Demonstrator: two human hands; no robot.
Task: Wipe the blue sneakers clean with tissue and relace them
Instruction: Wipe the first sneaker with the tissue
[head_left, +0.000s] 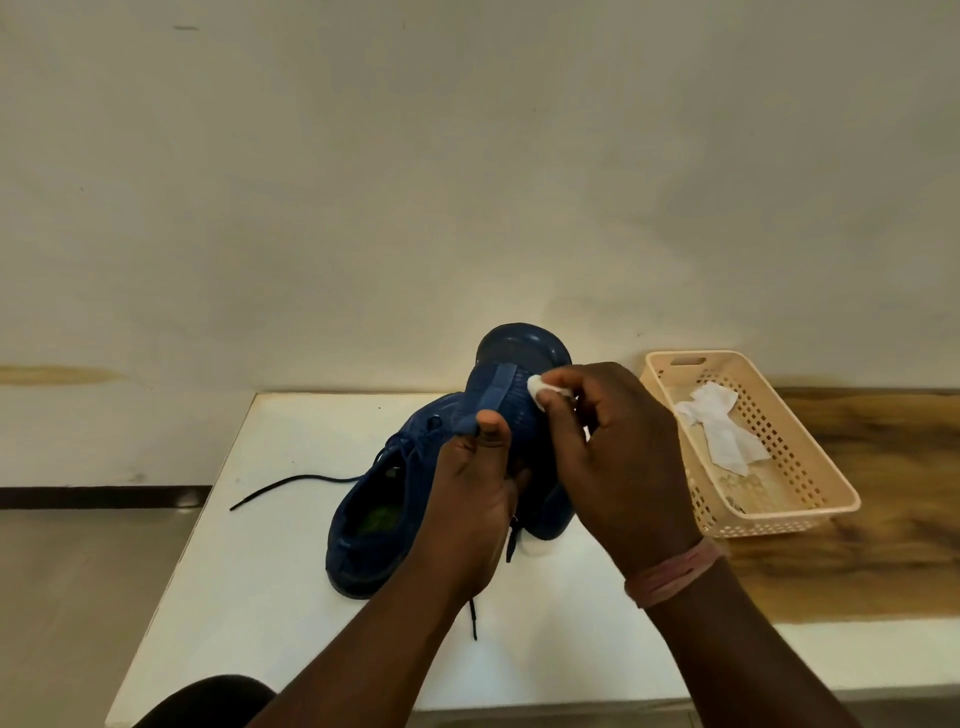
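Blue mesh fills our left hand (467, 483), which grips the raised sneaker (498, 395) heel-up, thumb on its strap. Our right hand (613, 447) pinches tissue (537, 387) against the heel's right side; the other sneaker (374, 509) lies below-left.

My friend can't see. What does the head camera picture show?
A right hand wipes a blue sneaker with a tissue while the left hand holds it up. A second sneaker lies on the white table, beside a basket.
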